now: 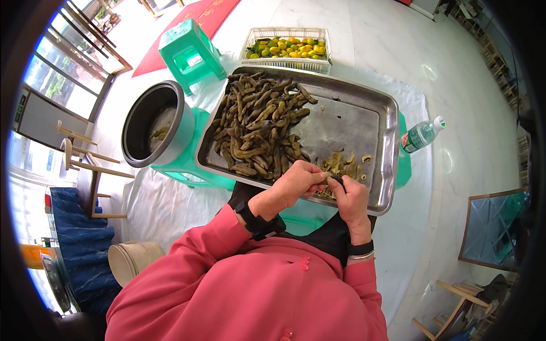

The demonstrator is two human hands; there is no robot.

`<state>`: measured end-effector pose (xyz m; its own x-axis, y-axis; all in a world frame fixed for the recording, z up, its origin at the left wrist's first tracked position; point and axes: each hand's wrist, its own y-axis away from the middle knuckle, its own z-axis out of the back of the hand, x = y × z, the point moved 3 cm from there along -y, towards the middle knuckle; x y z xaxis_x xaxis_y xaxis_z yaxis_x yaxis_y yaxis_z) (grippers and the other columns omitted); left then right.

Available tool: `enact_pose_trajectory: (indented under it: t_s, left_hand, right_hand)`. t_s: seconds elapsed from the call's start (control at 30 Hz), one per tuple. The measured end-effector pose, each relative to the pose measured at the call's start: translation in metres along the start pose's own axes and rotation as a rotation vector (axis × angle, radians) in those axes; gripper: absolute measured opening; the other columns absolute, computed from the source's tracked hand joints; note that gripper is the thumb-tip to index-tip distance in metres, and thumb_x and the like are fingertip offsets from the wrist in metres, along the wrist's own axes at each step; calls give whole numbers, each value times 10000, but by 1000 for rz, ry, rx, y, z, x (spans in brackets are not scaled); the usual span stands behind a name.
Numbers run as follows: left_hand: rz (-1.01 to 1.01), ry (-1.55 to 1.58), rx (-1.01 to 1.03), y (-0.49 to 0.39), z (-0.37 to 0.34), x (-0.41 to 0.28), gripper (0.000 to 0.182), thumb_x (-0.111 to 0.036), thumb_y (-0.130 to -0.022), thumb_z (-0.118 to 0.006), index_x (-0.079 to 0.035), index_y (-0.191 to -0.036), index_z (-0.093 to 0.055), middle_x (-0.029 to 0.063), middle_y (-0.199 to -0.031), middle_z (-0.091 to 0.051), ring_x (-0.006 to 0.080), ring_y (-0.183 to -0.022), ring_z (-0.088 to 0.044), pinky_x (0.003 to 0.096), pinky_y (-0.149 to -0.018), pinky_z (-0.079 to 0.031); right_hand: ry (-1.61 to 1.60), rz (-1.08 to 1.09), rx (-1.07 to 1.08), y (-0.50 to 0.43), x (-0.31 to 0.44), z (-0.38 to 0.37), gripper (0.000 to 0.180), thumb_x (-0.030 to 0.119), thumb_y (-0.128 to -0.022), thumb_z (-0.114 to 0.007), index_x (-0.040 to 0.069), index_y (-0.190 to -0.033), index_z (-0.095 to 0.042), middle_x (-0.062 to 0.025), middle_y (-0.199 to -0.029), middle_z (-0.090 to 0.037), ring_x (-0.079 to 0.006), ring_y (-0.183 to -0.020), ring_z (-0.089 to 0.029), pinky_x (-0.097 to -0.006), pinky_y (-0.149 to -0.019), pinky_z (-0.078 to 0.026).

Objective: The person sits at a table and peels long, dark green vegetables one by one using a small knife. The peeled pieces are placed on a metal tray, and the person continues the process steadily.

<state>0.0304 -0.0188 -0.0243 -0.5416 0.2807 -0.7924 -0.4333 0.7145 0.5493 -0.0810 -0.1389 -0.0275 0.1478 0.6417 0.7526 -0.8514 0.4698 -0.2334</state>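
Observation:
A metal tray [358, 106] lies before me with a heap of brown, wrinkled, pod-like vegetables [256, 123] on its left half. Over the tray's near edge, my left hand [300, 181] and my right hand [354, 198] meet, fingertips pinching one dark brown pod [337, 178] between them. Yellowish shreds and peels [332, 164] lie in the tray just beyond and beneath my fingers. A few small pale cut pieces [366, 158] rest to their right. My fingers partly hide the held pod.
A dark-lined pot [183, 128] with a few yellow-green pieces [160, 133] stands left on a green stool [198, 123]. Beyond the tray are a white crate [286, 33] of citrus fruit [290, 47] and another green stool [187, 47]. A plastic bottle [422, 134] is at right.

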Motion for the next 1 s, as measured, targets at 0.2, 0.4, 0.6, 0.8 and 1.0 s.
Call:
enact_pose_trajectory:
  t_s: [0.2, 0.4, 0.6, 0.8, 1.0]
  left_hand:
    - [-24, 64, -77, 1, -6, 0, 210, -159, -938, -595, 35, -873, -645, 20, -692, -589, 50, -519, -395, 218, -471, -321]
    - [-38, 127, -124, -1, -7, 3, 187, -148, -943, -591, 31, -924, -641, -12, -672, -537, 66, -563, -433, 232, -522, -337]
    - [-36, 229, 6, -2, -5, 2, 165, -132, -938, -589, 14, -985, -648, 46, -853, -647, 128, -772, -603, 261, -715, -460]
    - [19, 282, -19, -5, -4, 9, 147, -164, -931, -607, -41, -978, -670, 28, -855, -674, 84, -709, -544, 222, -613, -383]
    - [8, 292, -119, -10, -7, 4, 181, -149, -947, -581, -23, -1054, -655, 11, -897, -638, 82, -722, -518, 228, -653, -439]
  right_hand:
    - [20, 44, -108, -1, 6, -4, 409, 322, -865, -666, 48, -608, -503, -144, -547, -512, -340, -476, -505, -398, -434, -366]
    - [8, 70, -114, 1, 12, -8, 390, 305, -857, -679, 57, -606, -511, -141, -550, -524, -350, -487, -526, -407, -438, -386]
    - [40, 0, -175, 1, 10, -1, 291, 258, -873, -665, 37, -697, -596, -152, -604, -578, -329, -539, -574, -384, -494, -420]
    - [-75, -58, -172, -2, 5, 2, 249, 239, -892, -649, 37, -749, -627, -124, -657, -639, -288, -567, -613, -360, -520, -448]
    - [-33, -22, -174, -3, 6, 0, 332, 317, -834, -712, 35, -724, -575, -151, -645, -600, -360, -589, -597, -404, -517, -453]
